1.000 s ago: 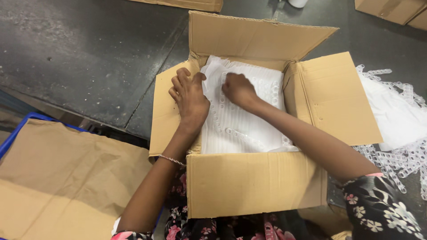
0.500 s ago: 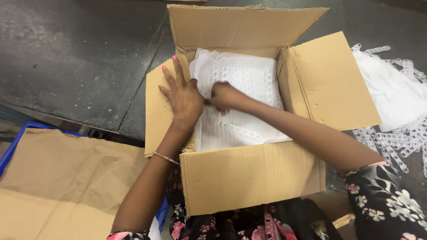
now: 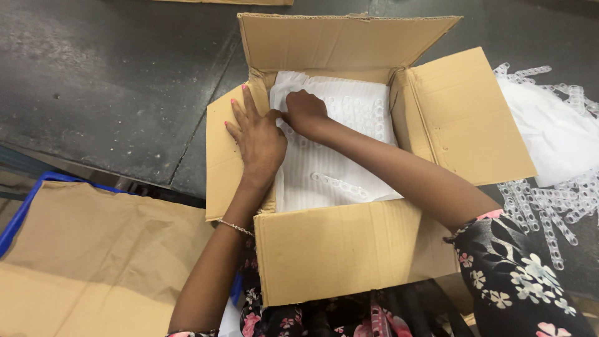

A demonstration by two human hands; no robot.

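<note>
Head view, from left to right: a brown paper sheet (image 3: pixel 93 262) is laid over a blue-edged crate (image 3: pixel 25 209). The left hand (image 3: pixel 257 138) is laid flat, fingers spread, on the left flap of the cardboard box (image 3: pixel 349 249). The right hand (image 3: pixel 304 112) is curled, fingertips pressed into the white perforated sheets (image 3: pixel 340 168) stacked inside the box. More white sheets (image 3: pixel 555 134) are seen loose at the right.

right hand (image 3: pixel 304 112) moved to box's (image 3: pixel 337 249) far-left corner
</note>
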